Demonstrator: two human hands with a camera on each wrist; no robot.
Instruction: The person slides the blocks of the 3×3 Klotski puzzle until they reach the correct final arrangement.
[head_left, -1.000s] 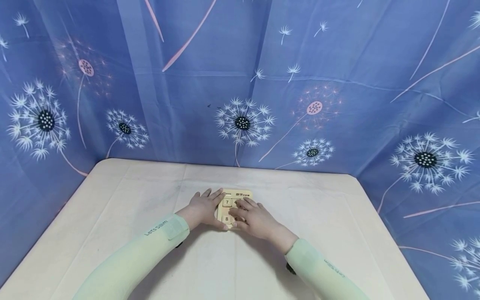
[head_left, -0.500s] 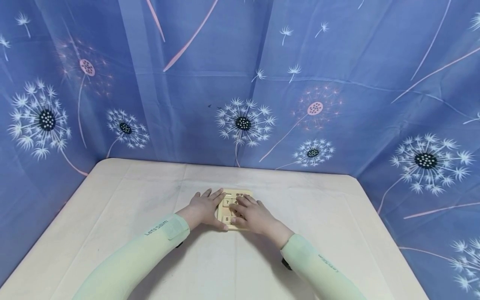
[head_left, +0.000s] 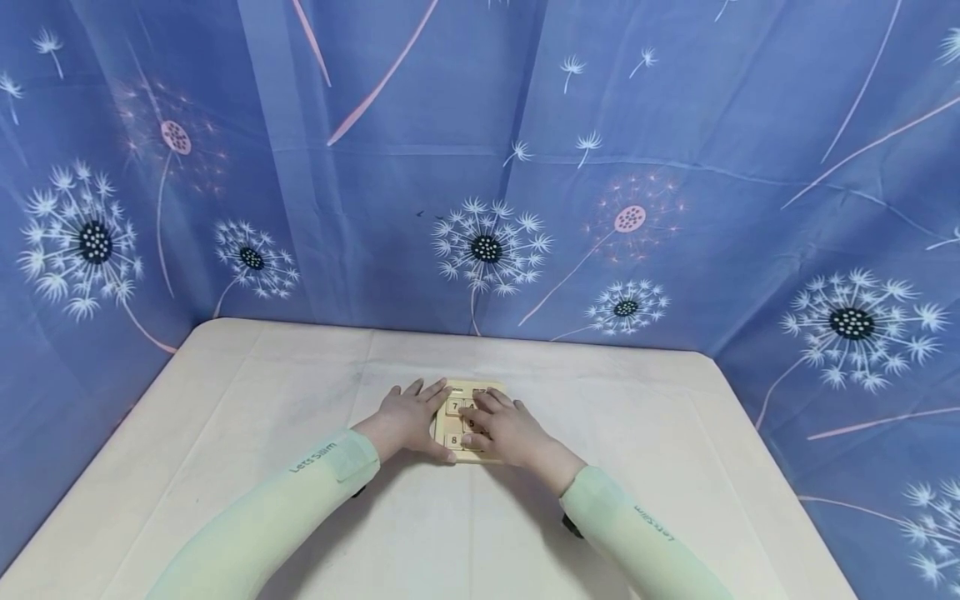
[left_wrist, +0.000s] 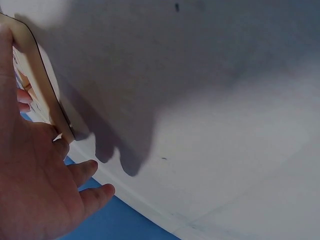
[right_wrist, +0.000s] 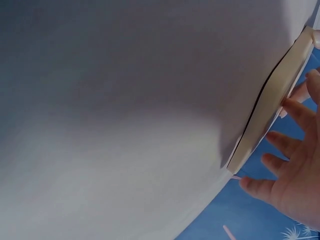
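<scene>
A pale yellow number sliding puzzle (head_left: 468,386) lies on the table with its numbered tiles facing up. My left hand (head_left: 408,421) holds its left side, thumb at the near corner and index finger at the far one. Over the right half reaches my right hand (head_left: 517,437), fingertips on the tiles and covering several of them. Tile 7 (head_left: 454,407) and tile 8 (head_left: 453,440) show at the left, with a gap between them. In the left wrist view the puzzle's thick side (left_wrist: 45,85) meets the left thumb and fingers; the right wrist view shows spread right fingers (right_wrist: 287,145) beside the frame.
A whitish cloth covers the table (head_left: 300,367), which has rounded far corners. Blue curtains (head_left: 390,233) with dandelion prints hang behind it and at both sides. Pale green sleeves (head_left: 277,500) cover both forearms.
My right hand has shifted slightly left and its fingers have moved over the tiles, now hiding the 6 and showing the 5. My left hand has stayed in place.
</scene>
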